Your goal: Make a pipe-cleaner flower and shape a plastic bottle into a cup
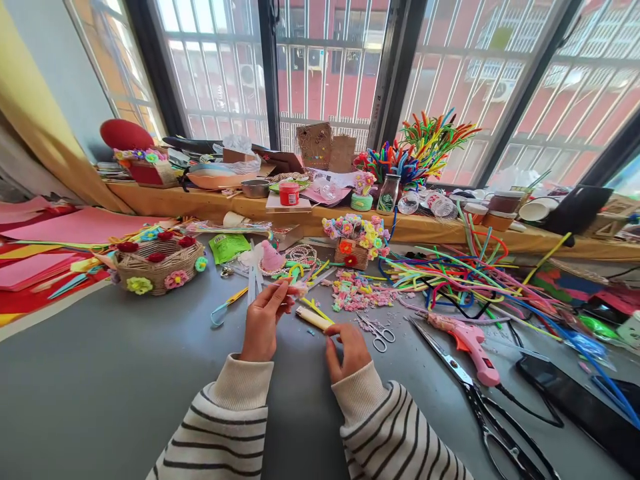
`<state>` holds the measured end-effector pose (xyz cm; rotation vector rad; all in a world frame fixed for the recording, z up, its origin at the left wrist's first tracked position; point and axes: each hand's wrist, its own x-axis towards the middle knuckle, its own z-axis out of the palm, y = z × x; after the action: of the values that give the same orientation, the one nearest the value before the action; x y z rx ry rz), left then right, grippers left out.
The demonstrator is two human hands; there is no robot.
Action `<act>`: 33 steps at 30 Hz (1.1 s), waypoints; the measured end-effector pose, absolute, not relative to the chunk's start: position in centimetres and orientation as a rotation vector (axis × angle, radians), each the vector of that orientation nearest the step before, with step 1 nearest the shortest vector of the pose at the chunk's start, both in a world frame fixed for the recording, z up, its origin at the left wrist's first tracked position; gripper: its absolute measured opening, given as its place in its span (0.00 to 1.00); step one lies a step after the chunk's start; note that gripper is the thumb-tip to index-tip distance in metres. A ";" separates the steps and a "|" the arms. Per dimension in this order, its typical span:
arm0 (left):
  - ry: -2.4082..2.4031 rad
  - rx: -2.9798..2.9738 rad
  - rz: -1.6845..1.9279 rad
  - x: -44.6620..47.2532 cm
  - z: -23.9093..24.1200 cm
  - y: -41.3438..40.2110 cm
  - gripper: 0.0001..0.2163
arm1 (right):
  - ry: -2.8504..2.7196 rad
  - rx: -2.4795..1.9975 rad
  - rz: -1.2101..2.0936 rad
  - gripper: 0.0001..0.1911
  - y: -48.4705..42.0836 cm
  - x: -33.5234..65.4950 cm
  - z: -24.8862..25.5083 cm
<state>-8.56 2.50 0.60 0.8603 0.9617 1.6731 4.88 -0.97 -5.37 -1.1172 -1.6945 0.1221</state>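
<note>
Cream tube (313,318) slants lengthwise, pointing forward-left; right hand's (350,350) curled round its near end, left hand's (263,323) upright, pinching some pink bit (299,289).

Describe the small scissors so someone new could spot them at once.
On the grey table, find the right hand. Just to its right lie the small scissors, pointing away and leftward. Unlike the big scissors farther right, which have black handles, these are much shorter and light-handled.
</note>
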 end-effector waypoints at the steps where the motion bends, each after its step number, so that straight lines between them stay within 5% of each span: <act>1: 0.970 0.888 1.643 -8.5 0.6 2.5 0.12 | -1.696 -1.125 0.121 0.08 -1.4 5.2 -5.5; 12: 1.094 1.173 1.436 -7.8 0.4 2.3 0.12 | -1.678 -1.206 0.043 0.09 -2.4 8.8 -5.7; 17: 1.123 1.094 1.456 -7.7 0.7 2.3 0.12 | -1.795 -1.722 -0.254 0.08 -1.0 13.1 -4.1; 33: 1.055 0.997 1.358 -2.4 0.8 2.9 0.09 | -1.806 -2.195 0.229 0.07 -0.6 15.4 -2.7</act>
<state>-2.42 2.95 0.82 0.9970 1.0546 1.3578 15.43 -0.57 -2.68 -2.1954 -1.8059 0.2291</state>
